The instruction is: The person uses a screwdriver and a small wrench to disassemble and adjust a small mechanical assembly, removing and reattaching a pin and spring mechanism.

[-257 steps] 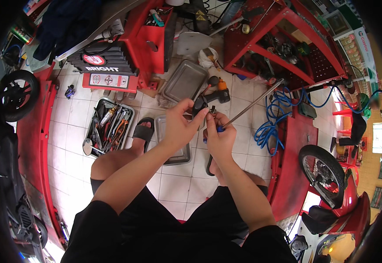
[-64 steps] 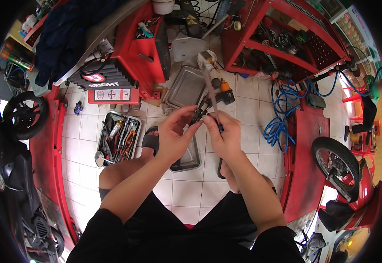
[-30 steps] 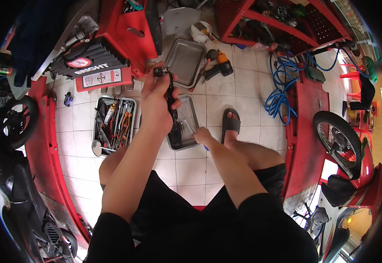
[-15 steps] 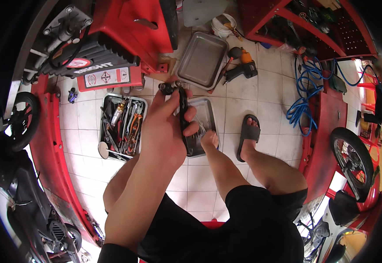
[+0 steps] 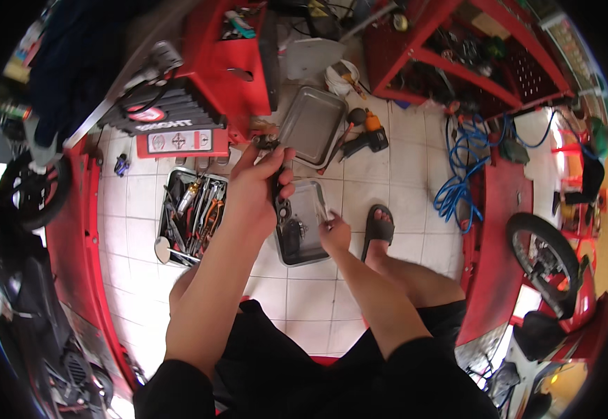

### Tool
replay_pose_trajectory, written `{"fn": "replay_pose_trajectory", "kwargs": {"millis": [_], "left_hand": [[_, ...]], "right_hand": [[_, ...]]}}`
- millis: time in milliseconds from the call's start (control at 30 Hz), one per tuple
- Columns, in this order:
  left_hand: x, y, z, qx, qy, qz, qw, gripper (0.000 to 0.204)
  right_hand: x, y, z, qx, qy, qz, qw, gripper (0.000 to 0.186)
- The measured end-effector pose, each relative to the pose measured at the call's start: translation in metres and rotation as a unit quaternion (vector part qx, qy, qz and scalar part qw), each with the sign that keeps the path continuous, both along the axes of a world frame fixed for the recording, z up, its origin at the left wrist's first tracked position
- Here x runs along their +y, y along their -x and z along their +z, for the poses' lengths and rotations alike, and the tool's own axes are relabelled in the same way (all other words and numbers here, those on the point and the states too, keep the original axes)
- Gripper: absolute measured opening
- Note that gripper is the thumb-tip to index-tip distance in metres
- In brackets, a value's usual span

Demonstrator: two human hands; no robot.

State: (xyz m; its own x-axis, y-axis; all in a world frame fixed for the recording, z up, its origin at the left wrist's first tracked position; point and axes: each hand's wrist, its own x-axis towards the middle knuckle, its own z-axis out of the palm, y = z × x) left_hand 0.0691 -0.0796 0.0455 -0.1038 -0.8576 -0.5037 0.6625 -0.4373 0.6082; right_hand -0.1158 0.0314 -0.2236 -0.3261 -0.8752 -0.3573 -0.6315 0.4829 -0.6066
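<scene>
Raised in front of me, my left hand [image 5: 256,178] is closed around a dark, elongated metal part [image 5: 268,142] with a rounded end; its exact kind is unclear, and the fingers cover much of it. Lower and to the right, my right hand [image 5: 335,234] grips a thin, light-coloured tool [image 5: 323,211] that points away from me and is too small to name. Both hands are above or beside a grey metal tray [image 5: 306,264] on the floor, in which dark mechanical parts [image 5: 293,234] lie.
Left of it, a tray of hand tools [image 5: 194,209] holds pliers and wrenches. A larger grey tray [image 5: 312,126] lies farther off beside an orange-and-black power tool [image 5: 368,138]. A blue hose [image 5: 457,195] coils at right. Red lift rails [image 5: 73,258] and a red cabinet [image 5: 416,56] flank the tiled floor.
My view has shifted. My left hand, still gripping the dark part, appears lower and farther left. The right hand has turned, and its thin tool shows more plainly beside the tray.
</scene>
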Motion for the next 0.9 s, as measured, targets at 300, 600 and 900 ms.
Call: {"fn": "replay_pose_trajectory", "kwargs": {"millis": [300, 600, 900], "left_hand": [[0.015, 0.021, -0.009, 0.024, 0.087, -0.104, 0.990, 0.048], [0.022, 0.030, -0.005, 0.112, 0.119, -0.172, 0.971, 0.050], [0.023, 0.027, -0.013, 0.152, 0.130, -0.195, 0.960, 0.049]], "right_hand": [[-0.044, 0.016, 0.264, -0.494, 0.131, -0.025, 0.859, 0.038], [-0.039, 0.013, 0.269, -0.480, 0.107, 0.055, 0.869, 0.032], [-0.040, 0.012, 0.259, -0.331, 0.220, 0.080, 0.914, 0.025]]}}
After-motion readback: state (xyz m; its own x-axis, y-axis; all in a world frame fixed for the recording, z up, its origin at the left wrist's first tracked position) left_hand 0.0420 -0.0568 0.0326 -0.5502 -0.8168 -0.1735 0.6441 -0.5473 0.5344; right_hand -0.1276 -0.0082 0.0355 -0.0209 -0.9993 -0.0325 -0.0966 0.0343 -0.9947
